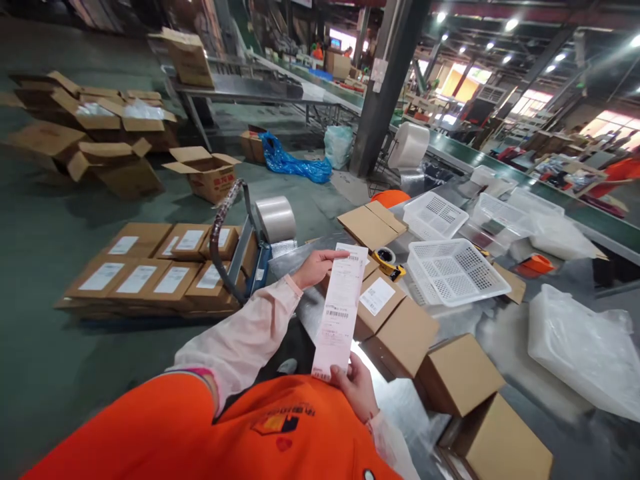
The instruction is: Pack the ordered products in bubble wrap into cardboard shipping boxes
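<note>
While the right hand grips the lower end of a long paper strip with its thumb laid across the front, the left hand reaches to the upper end, its index finger stretched along the top near a barcode. Whether the left thumb pinches the paper from behind, I cannot tell. The strip is held out in front of the orange shirt — printed side up, over the near edge of a metal table — and bears several barcodes (the small print is too fine to read).

Just right of the paper sits a brown box with a white label on it, and more plain boxes run on toward the lower right. A yellow tape dispenser lies by the labelled box, near a flattened piece of cardboard. Beyond are white plastic baskets, and a clear plastic bag lies at the far right.

On the floor side, a low cart carries rows of labelled cartons — its curved handle rises beside them. A wide roll is near the handle, and an open carton stands farther back.
</note>
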`<state>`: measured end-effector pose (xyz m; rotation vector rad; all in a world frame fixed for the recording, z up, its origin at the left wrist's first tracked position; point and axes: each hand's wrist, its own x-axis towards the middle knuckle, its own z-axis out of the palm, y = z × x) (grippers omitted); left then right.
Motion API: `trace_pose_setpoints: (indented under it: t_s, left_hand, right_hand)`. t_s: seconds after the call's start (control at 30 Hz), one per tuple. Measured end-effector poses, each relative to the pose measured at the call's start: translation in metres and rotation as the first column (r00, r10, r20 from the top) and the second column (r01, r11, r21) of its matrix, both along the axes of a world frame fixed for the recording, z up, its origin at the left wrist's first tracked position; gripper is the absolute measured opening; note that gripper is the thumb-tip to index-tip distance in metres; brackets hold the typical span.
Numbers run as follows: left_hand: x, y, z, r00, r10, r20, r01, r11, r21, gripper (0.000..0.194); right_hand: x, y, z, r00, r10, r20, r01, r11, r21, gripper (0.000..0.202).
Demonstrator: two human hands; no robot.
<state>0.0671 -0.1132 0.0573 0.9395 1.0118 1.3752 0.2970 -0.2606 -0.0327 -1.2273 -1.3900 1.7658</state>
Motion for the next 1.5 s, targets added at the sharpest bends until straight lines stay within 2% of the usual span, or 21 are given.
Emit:
trace_pose_setpoints:
  t_s: [0.7,0.97,1.2,1.5]
  left_hand:
    - [0.002,0.002,0.005,1.000,-0.015,-0.014,0.016,1.000,0.014,0.035]
    - [0.004,0.004,0.004,1.000,-0.019,-0.022,0.019,1.000,0.019,0.038]
    - [0.006,0.005,0.003,0.999,-0.023,-0.039,0.024,1.000,0.018,0.039]
    - [0.006,0.006,0.002,0.999,-0.022,-0.043,0.023,1.000,0.011,0.036]
  right_hand:
    - [-0.001,0.000,0.004,0.998,0.023,-0.050,-0.024,0.999,-0.022,0.057]
    - [0.001,0.001,-0.007,0.999,0.009,-0.044,-0.010,1.000,-0.016,0.062]
    - [0.002,0.001,0.003,0.999,0.022,-0.040,-0.023,1.000,-0.003,0.059]
    - [0.002,0.000,0.001,0.997,0.006,-0.071,-0.008,1.000,-0.027,0.058]
